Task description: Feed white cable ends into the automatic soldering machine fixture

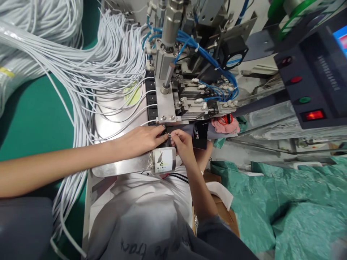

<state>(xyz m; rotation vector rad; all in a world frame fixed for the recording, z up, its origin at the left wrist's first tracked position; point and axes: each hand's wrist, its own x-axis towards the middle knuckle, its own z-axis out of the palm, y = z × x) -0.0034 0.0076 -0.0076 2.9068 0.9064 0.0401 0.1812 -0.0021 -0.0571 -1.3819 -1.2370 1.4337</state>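
My left hand (143,139) lies palm down on the metal plate at the front of a machine. Its thumb and a finger stretch apart over a black fixture block (162,143). From the other side, my right hand (183,143) comes in with thumb and index finger pinched on a small shiny metal piece (169,134), too small to name exactly. The two sets of fingertips almost meet. Just in front of them stands a clear container (164,160) with a printed white label. White cables (132,119) run into black slots beside my left hand.
A pneumatic press (166,61) with blue air hoses rises right behind my hands. Thick bundles of white cable (54,54) cover the left side. A control box (311,76) hangs at the right, above green sheeting (298,209). A dark phone-like slab (200,134) lies beside my right hand.
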